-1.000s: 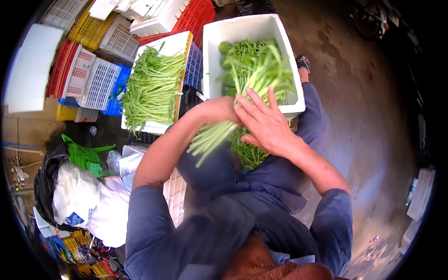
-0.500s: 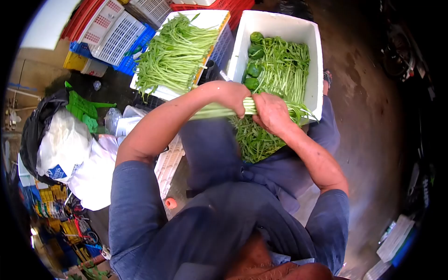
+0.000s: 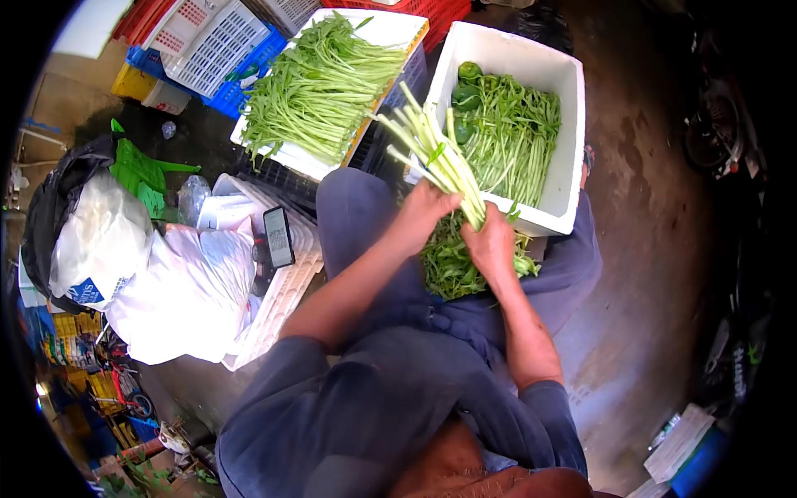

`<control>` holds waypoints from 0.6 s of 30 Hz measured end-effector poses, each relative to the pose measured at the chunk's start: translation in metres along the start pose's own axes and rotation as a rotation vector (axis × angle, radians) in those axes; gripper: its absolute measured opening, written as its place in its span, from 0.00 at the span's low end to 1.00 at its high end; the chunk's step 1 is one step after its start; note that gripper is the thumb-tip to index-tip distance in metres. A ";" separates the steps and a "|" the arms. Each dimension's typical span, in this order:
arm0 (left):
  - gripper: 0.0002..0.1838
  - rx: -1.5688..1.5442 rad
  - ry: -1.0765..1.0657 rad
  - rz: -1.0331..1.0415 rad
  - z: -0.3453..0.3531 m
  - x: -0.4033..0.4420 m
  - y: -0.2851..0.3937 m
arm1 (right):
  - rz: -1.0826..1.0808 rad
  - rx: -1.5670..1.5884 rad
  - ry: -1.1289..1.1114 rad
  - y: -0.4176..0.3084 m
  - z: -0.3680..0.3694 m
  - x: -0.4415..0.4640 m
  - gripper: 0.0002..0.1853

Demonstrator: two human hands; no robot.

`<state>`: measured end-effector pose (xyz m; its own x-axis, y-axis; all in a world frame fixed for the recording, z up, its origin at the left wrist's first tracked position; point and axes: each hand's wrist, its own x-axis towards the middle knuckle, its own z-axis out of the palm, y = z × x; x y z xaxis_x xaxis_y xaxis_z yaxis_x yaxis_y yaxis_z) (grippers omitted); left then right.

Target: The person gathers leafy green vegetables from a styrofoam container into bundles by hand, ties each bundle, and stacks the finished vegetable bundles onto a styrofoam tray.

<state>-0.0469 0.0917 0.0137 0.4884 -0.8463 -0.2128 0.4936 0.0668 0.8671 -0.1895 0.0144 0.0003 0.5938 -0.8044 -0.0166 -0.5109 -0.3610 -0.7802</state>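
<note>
Stalks [image 3: 451, 170] in both hands [image 3: 427, 212] [image 3: 491, 243]

Pale green is shown along the stems of the held bunch [image 3: 454, 174], crossed by one brighter green strand. Deeper green is seen in the leaves on the lap [image 3: 452, 261] and in the rounded bundles [image 3: 466, 100] within the plain white foam box [image 3: 574, 100]. The white slab [image 3: 407, 25] is edged in yellow-orange. A white crate [image 3: 212, 58] is patterned with a lattice of openings; beside it a crate [image 3: 264, 51] is coloured bright blue. A whitish bag [image 3: 104, 236] is printed with a blue patch lettered in white. The shirt [image 3: 390, 373] and trousers [image 3: 357, 207] are dyed dark blue.
</note>
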 end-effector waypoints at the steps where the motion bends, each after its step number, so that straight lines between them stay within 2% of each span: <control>1: 0.21 -0.052 0.056 0.002 -0.003 0.013 -0.003 | -0.001 0.003 0.012 -0.004 0.009 -0.006 0.20; 3: 0.23 -0.172 0.206 0.017 0.006 0.027 -0.007 | -0.079 -0.100 0.057 -0.008 0.028 -0.015 0.22; 5: 0.23 -0.185 0.216 -0.013 0.003 0.030 -0.005 | -0.035 -0.088 0.016 -0.011 0.042 -0.023 0.26; 9: 0.23 -0.153 0.223 -0.023 -0.021 0.025 0.018 | -0.292 -0.102 -0.131 -0.028 0.031 -0.022 0.36; 12: 0.24 -0.195 0.204 0.000 -0.049 0.016 0.052 | -0.022 0.225 -0.283 -0.023 0.007 0.014 0.34; 13: 0.24 -0.210 0.192 0.058 -0.057 0.017 0.065 | -0.010 0.187 -0.208 -0.025 0.009 0.032 0.32; 14: 0.24 -0.224 0.183 0.118 -0.064 0.018 0.078 | -0.001 0.149 -0.137 -0.026 0.012 0.051 0.30; 16: 0.25 -0.230 0.113 0.193 -0.072 0.019 0.118 | -0.131 -0.067 -0.130 0.008 0.056 0.089 0.33; 18: 0.23 -0.298 0.066 0.282 -0.072 0.019 0.171 | -0.198 -0.128 -0.228 0.021 0.089 0.108 0.32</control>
<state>0.0989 0.1248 0.1254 0.6745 -0.7379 -0.0229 0.5162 0.4492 0.7292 -0.0807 -0.0378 -0.0732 0.8057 -0.5919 -0.0233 -0.4373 -0.5678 -0.6974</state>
